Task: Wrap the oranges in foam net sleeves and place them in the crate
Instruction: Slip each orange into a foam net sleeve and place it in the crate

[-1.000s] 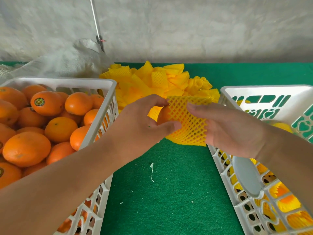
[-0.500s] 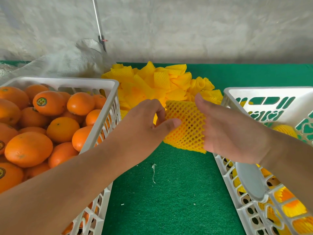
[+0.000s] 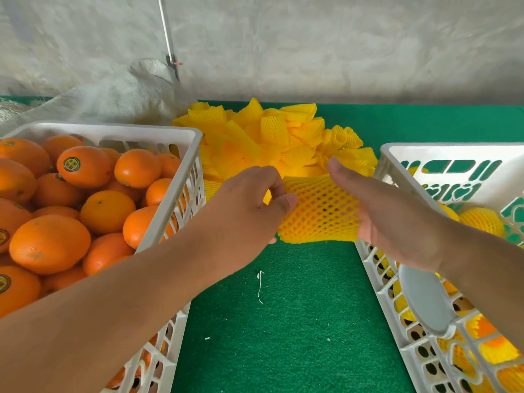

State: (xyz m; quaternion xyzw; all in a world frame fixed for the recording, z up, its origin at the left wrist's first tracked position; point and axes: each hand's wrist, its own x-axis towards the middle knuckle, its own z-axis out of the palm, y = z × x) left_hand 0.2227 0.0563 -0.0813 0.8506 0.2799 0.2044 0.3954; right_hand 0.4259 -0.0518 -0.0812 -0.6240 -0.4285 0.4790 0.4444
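An orange in a stretched yellow foam net sleeve (image 3: 320, 214) is held between both hands above the green table. My left hand (image 3: 243, 214) pinches the sleeve's left end with thumb and fingers. My right hand (image 3: 397, 219) cups the right end, thumb up along the sleeve's top. Only orange skin through the mesh shows. A white crate (image 3: 181, 177) on the left is full of bare oranges (image 3: 106, 212). At the right, another white crate (image 3: 381, 279) holds wrapped oranges (image 3: 482, 219).
A heap of loose yellow foam sleeves (image 3: 272, 137) lies on the green table covering (image 3: 283, 321) behind my hands. A white cloth sack (image 3: 113, 97) and a thin metal rod (image 3: 167, 38) stand at the back left against a grey wall.
The sleeve has been drawn further over the orange; the bare orange skin seen at its left end a second ago is now covered. Both hands stayed in roughly the same place.
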